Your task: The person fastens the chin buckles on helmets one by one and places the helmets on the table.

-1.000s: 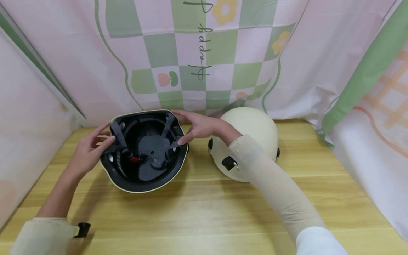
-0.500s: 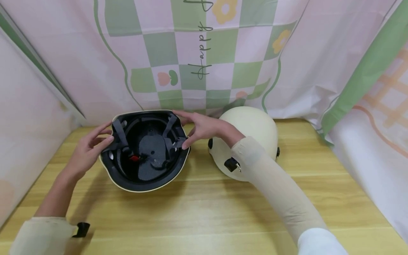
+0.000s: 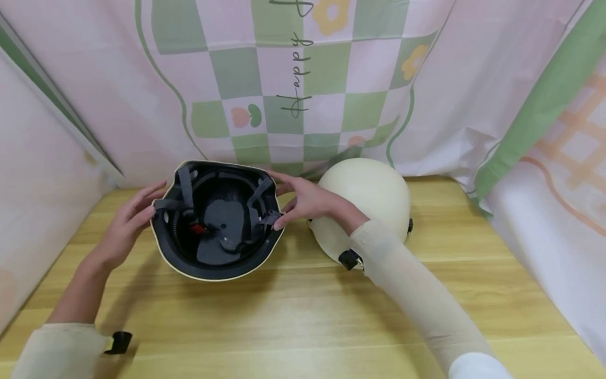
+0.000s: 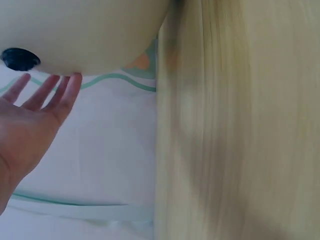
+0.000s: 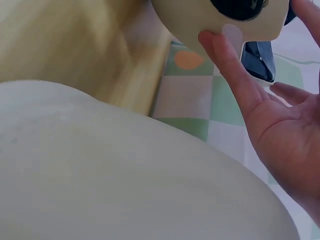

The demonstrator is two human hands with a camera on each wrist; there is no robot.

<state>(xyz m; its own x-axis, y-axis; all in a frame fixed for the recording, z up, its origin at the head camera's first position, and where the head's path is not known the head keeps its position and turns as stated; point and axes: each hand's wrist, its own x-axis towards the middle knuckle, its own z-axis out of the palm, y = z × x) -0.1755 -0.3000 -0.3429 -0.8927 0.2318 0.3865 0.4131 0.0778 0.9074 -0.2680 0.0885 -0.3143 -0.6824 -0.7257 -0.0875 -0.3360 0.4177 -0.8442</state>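
A cream helmet (image 3: 222, 273) is turned with its hollow toward me, showing black lining, grey straps and a red buckle piece (image 3: 197, 229). My right hand (image 3: 305, 200) grips its right side, thumb on the inner edge by a strap and fingers outside. In the right wrist view, those fingers lie against the shell (image 5: 185, 20) below a black round fitting (image 5: 237, 6). My left hand (image 3: 124, 227) is at the opposite side, its thumb by the rim. In the left wrist view, its fairly straight fingertips touch the outer shell (image 4: 95, 35) near a black knob (image 4: 20, 59).
A second cream helmet (image 3: 366, 195) sits dome up behind my right forearm, with a black clip (image 3: 349, 259) at its front. Both are on a wooden table (image 3: 293, 326). Printed curtains (image 3: 326, 73) hang close behind and at both sides.
The hollow-up helmet has turned slightly clockwise, its upper edge shifting right. My right hand has moved a little right and down with it; the left thumb has slid left to the rim.
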